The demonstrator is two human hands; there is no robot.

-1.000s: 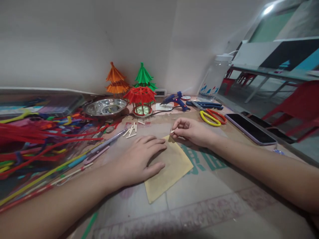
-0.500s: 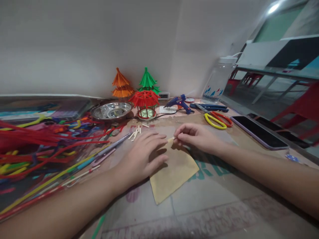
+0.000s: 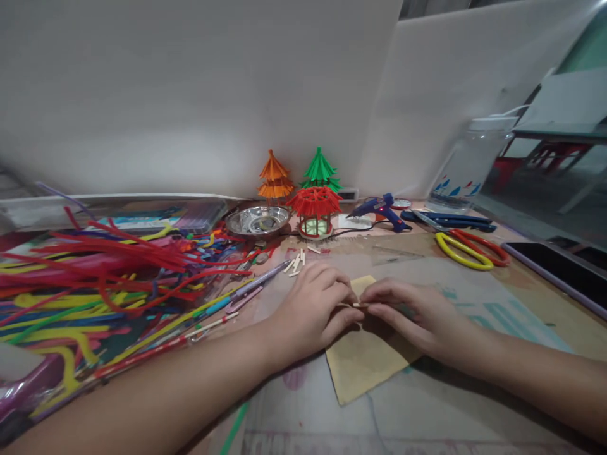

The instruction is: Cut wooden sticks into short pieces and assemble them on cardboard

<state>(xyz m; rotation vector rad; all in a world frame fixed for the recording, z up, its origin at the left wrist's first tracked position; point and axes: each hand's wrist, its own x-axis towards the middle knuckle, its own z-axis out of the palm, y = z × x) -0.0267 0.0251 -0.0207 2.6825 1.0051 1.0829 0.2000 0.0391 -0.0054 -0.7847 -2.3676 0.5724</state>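
Both my hands meet over a tan square sheet (image 3: 365, 360) lying on the table. My left hand (image 3: 315, 313) has its fingers curled, with the fingertips on the sheet. My right hand (image 3: 408, 313) pinches a small pale stick (image 3: 359, 305) just in front of the left thumb. The two hands touch at the stick. A few more short pale sticks (image 3: 296, 262) lie loose just beyond my left hand.
A heap of coloured pipe cleaners (image 3: 109, 278) fills the left. At the back stand red (image 3: 314, 212), orange (image 3: 275, 177) and green (image 3: 321, 170) paper pavilions, a metal dish (image 3: 258, 221) and a blue glue gun (image 3: 382, 212). Scissors (image 3: 469, 249), a phone (image 3: 559, 268) and a plastic jar (image 3: 467, 167) are right.
My right hand has come back toward me and met my left hand over the sheet with the stick. My left fingers have curled. The camera has swung left and up.
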